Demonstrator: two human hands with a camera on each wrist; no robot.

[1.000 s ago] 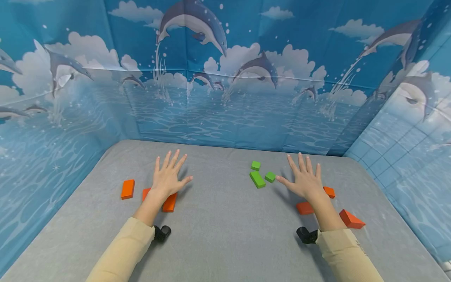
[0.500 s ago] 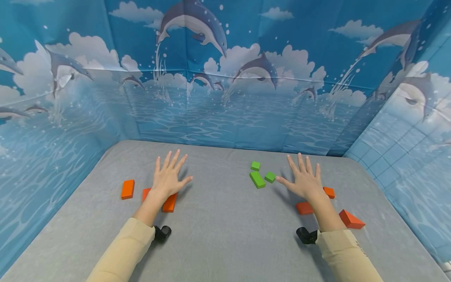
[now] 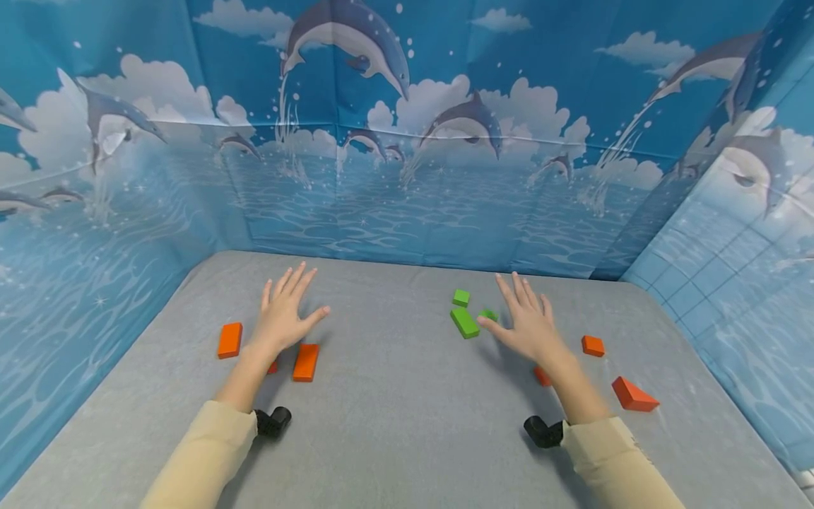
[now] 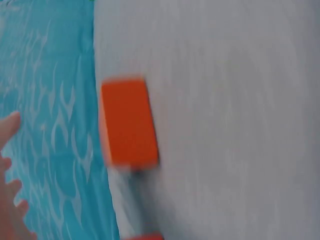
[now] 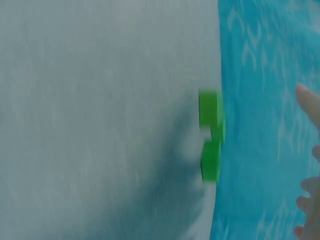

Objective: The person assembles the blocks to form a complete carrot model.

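Observation:
My left hand hovers over the left part of the grey table with its fingers spread, holding nothing. Just right of its wrist lies an orange rectangular block, which is large in the left wrist view. A red block is mostly hidden under the left forearm. My right hand, fingers extended and holding nothing, is above the table at the right. By its thumb are a long green block and a small green block, partly covered. Another red block shows beside the right wrist.
An orange block lies at the far left. Farther back is a small green block. To the right are a small orange block and a red triangular block. A dolphin-print curtain borders the table.
Both hands have shifted left over the last half second. The left hand now uncovers the orange block, while the right hand partly covers a small green block. The blocks have stayed put.

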